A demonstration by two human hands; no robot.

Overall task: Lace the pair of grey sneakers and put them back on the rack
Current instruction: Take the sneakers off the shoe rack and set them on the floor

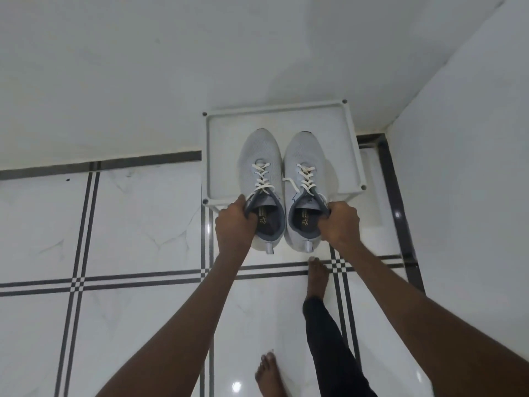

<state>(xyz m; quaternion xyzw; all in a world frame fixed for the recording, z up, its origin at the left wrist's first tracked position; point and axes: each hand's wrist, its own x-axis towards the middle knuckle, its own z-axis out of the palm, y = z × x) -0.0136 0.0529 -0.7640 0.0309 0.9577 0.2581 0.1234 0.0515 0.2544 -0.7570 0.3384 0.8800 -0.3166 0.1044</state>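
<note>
Two grey sneakers with white laces are held side by side, toes pointing away from me. My left hand [235,222] grips the collar of the left sneaker [260,167]. My right hand [340,222] grips the collar of the right sneaker [304,164]. Their toes and middles are over the top shelf of the white rack [355,150], while the heels stick out past its front edge. I cannot tell whether the soles touch the shelf. A loose lace end hangs between the two shoes.
The rack stands in a corner, against the white back wall [143,81] and close to the right wall [472,167]. Glossy white floor tiles with black lines [114,239] spread to the left. My bare feet [316,276] stand just before the rack.
</note>
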